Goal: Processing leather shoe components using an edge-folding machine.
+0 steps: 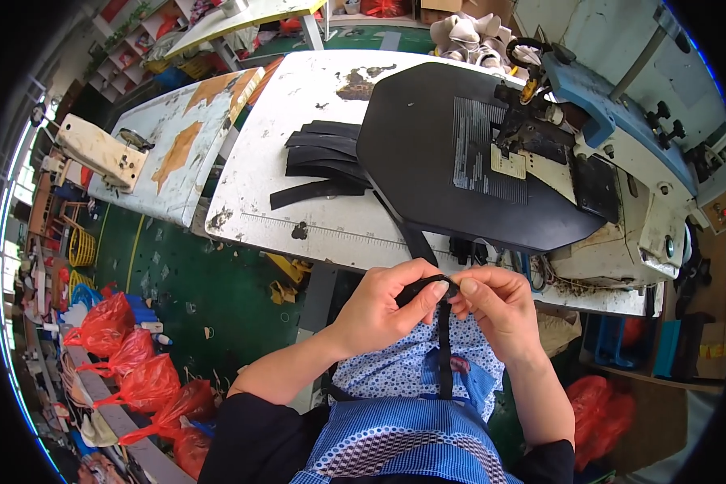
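Above my lap, both hands pinch a black strip (414, 290) that bends in a small arch between the fingertips. My left hand (387, 305) has thumb and fingers closed on its left part. Close beside it, my right hand (500, 310) pinches the other end. One black length (418, 244) runs from the table edge down behind the fingers. Another narrow black length (444, 347) hangs below them over the blue patterned apron (411, 440); whether these join the held strip is hidden. Several flat black strips (323, 153) lie stacked on the white table.
A black octagonal board (419, 161) covers much of the white worktable (274, 218), under a blue-and-cream sewing machine (621, 121). Left stands another worn table (153, 169). Red plastic bags (145, 383) line a bench at lower left; more bags (601, 415) sit at lower right.
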{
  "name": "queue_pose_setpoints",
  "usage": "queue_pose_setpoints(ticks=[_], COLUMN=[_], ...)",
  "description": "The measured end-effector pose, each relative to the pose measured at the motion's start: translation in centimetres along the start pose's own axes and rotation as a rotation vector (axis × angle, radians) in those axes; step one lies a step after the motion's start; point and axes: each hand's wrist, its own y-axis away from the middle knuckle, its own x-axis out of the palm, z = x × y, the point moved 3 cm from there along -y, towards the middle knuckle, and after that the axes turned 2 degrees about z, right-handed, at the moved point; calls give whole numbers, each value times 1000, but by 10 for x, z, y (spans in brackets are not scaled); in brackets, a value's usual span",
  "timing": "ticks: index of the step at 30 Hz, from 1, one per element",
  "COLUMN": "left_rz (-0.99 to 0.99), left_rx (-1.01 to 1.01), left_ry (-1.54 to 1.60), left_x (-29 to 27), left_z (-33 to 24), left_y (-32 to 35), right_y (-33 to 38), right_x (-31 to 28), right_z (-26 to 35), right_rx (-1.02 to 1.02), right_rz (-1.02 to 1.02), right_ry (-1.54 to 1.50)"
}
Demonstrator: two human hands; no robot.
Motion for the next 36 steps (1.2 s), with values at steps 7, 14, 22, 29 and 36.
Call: queue_pose_setpoints(ticks=[7, 14, 22, 29, 36], left_rz=[6, -184, -203, -229, -325], left_rx=[79, 89, 227, 344, 271], left_ry=[-217, 61, 315, 23, 8], left_x=[3, 15, 14, 7, 7], left_z=[0, 1, -2, -3, -13], left_y=[2, 2, -3, -2, -3], right_y=[3, -6, 10, 11, 14], right_x=[19, 31, 16, 24, 23], right_z=[4, 12, 15, 22, 20], right_rx=[-135, -690, -399, -421, -382], right_rz=[-132, -147, -96, -70, -104], right_ry=[310, 785, 259, 263, 229])
